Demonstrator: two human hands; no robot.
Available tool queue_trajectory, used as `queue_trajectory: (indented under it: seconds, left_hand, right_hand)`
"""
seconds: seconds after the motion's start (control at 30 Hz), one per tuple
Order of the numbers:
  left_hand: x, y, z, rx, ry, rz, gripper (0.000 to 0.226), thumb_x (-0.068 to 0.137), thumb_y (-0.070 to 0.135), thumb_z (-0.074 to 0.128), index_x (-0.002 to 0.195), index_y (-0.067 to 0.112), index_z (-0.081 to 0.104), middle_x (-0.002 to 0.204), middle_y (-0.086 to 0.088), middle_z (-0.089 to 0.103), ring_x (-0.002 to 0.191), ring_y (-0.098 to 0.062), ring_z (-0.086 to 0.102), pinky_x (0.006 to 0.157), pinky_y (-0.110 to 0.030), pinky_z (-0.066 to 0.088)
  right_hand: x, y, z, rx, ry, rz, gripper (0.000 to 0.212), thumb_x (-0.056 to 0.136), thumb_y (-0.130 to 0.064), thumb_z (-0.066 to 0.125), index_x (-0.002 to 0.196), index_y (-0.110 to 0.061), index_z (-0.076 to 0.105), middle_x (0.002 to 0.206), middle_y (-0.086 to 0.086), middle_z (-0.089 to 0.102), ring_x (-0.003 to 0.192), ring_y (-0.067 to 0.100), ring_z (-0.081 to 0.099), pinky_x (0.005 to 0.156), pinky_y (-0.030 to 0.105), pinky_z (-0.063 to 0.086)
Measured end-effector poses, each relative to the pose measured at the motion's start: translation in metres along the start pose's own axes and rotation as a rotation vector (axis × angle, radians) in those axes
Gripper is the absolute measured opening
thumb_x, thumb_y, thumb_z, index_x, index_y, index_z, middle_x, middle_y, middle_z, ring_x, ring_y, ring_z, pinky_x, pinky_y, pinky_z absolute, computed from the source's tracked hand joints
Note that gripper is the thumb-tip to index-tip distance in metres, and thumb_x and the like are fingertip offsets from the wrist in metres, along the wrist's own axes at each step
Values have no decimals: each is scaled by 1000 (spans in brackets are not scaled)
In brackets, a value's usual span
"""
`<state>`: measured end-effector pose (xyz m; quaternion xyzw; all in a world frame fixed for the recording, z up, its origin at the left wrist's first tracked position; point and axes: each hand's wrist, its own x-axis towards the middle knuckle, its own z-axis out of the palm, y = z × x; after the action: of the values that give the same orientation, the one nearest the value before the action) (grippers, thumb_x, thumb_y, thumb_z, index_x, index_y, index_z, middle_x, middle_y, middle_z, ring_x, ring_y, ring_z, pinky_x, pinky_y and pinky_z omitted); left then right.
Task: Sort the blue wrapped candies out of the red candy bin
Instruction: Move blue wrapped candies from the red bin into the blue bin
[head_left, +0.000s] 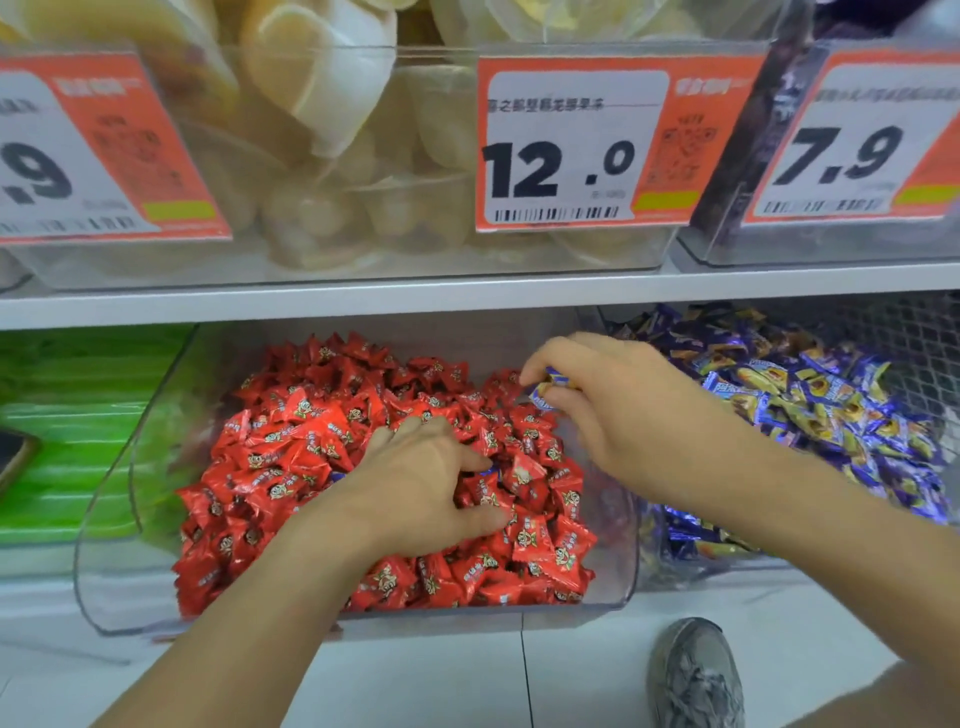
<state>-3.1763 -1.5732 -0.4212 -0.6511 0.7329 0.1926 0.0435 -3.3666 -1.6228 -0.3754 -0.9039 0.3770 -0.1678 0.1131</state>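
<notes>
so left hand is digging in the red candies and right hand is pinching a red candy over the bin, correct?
Not quite. In the head view the right hand pinches blue wrapped candies, not a red one. The rest holds: the left hand is digging in the red candies, over the bin.

I see glossy, crinkled foil-like wrappers on the red candies (332, 467) and the blue candies (810, 410) to the right. The red candy bin (111, 519) is clear, smooth plastic. The price tags (576, 145) look like matt paper, and the shoe (696, 675) is grey woven cloth.
</notes>
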Motion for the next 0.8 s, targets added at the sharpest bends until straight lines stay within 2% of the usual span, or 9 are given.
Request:
queue_trajectory:
  seconds: [0.1,0.17,0.23,0.3,0.4,0.5,0.57,0.7,0.8]
  left_hand:
    - [7,8,3,-63,166,-60,43,91,65,39,98,35,69,98,4,55,113,-20,48,100,-42,32]
    - [16,12,7,82,183,-66,41,91,62,44,120,38,62,112,0,53,117,-22,47,100,-43,34]
    - [23,12,6,154,75,-93,48,90,58,51,136,41,49,128,-3,45,125,-23,39,105,-44,30]
    - [30,12,6,156,31,-111,40,87,53,59,126,42,57,125,-1,44,125,-23,37,106,-43,27]
    - [39,14,11,126,159,-116,17,84,47,66,96,36,70,102,6,46,117,-19,44,101,-41,32]
    - [43,17,13,-68,326,-144,29,87,50,61,72,25,66,81,5,53,97,-24,54,87,-41,41]
    - [41,19,5,-233,402,-118,35,88,51,59,67,23,61,71,3,56,80,-22,56,75,-36,45]
    - [29,34,-24,-534,464,-42,27,93,43,56,86,19,67,63,2,63,55,-8,56,54,-23,43]
    - [21,65,-31,-689,405,167,20,92,35,61,91,16,66,75,-9,68,66,-20,65,64,-37,52]
  right_hand:
    - [-21,1,-5,100,175,35,20,99,-12,52,113,-22,61,99,-8,62,85,2,56,79,15,41]
    - [-31,2,-8,202,237,91,23,100,-11,49,114,-25,60,89,-22,56,78,-6,54,73,6,36]
    - [-38,0,-6,347,296,150,24,100,-11,46,112,-27,59,72,-24,51,67,-3,53,62,7,35]
    - [-44,-2,-1,451,321,199,24,100,-13,43,108,-29,59,62,-14,49,52,7,47,50,11,32]
    - [-46,3,2,573,334,263,23,100,-16,43,103,-32,59,52,-2,42,40,10,33,42,15,25]
    - [-43,19,1,668,371,372,25,99,-16,44,97,-34,61,55,16,47,40,10,27,39,24,25]
    - [-42,28,0,728,390,437,26,98,-14,45,94,-33,62,64,28,48,43,15,28,39,25,24]
    - [-44,36,-6,841,361,452,10,96,-28,55,90,-30,62,55,-7,49,48,14,37,45,25,31]
    - [-44,29,-9,839,339,326,13,93,-41,59,98,-29,62,71,-11,62,56,-1,52,53,12,40]
